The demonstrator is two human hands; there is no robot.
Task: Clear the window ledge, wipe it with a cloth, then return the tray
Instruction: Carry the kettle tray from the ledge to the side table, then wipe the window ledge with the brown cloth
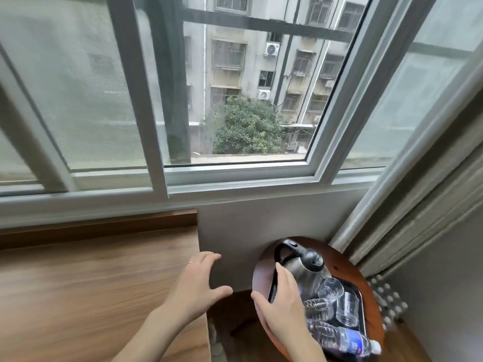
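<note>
Spread wide and loose, the fingers [209, 258] of the left hand [194, 282], thumb splayed out to the right, pinching nothing. A thin ring visible on one finger. Hovering at the right end of the wooden ledge [91, 283], right at its corner by the white wall [261, 220]; whether touching the wood, hard to say.

Over to the right hand [281, 307]: fingers held together and reaching forward, thumb set apart on the left, clasped over the near left edge of the black tray [362, 299]. Palm down, fingertips pointing at the kettle's base. Forearms both bare, coming in from the bottom of the frame.

On the tray, a steel electric kettle [300, 265] with a black lid and handle at the far left. Just beside it, two clear drinking glasses [346, 307], one behind the other. Lying flat along the near side, plastic water bottles; the clearest one, a blue-labelled bottle [350, 342] with a white cap, poking out over the tray's near right corner. A second bottle partly hidden under the right wrist.

Tray resting on a small round reddish-brown table [345, 257], tucked into the corner below the sill and to the right of the ledge. Ledge top bare wood grain, with a darker raised strip along the back.

Above, a pale sliding window frame [156, 126], a tree and apartment block outside. Curtain [418, 218] hanging at far right.
</note>
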